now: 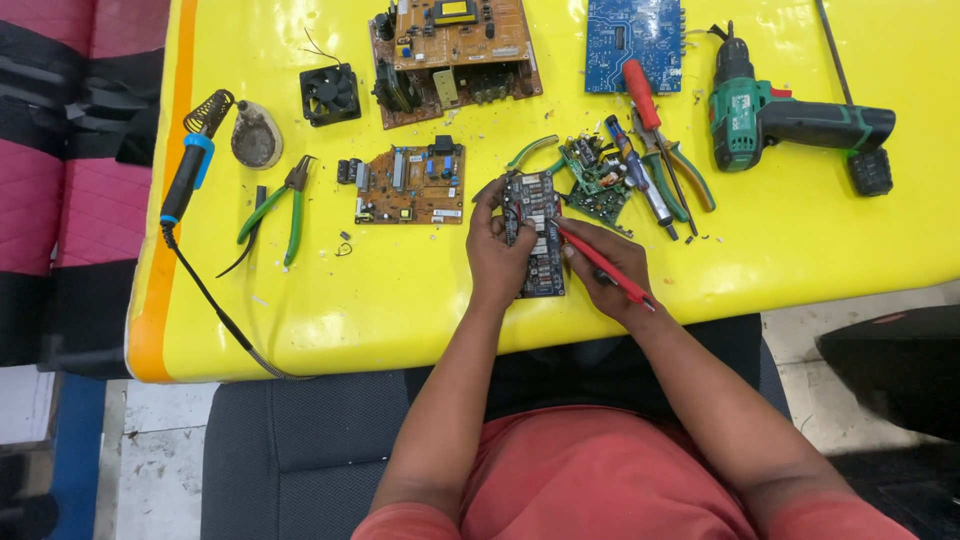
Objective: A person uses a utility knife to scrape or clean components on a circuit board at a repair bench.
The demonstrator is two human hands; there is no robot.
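Note:
My left hand (495,250) grips the left edge of a long dark circuit board (537,240) lying on the yellow table (400,300). My right hand (612,268) holds a thin red tool (600,262) like a pen, its tip touching the board's right side. Both forearms reach in from the bottom of the view.
Around the board lie a brown circuit board (410,184), a larger brown board (455,55), a blue board (634,42), a small green board (597,180), green-handled pliers (280,208), a soldering iron on its stand (195,160), a small black fan (330,94), a red screwdriver (645,100) and a green cordless drill (790,120).

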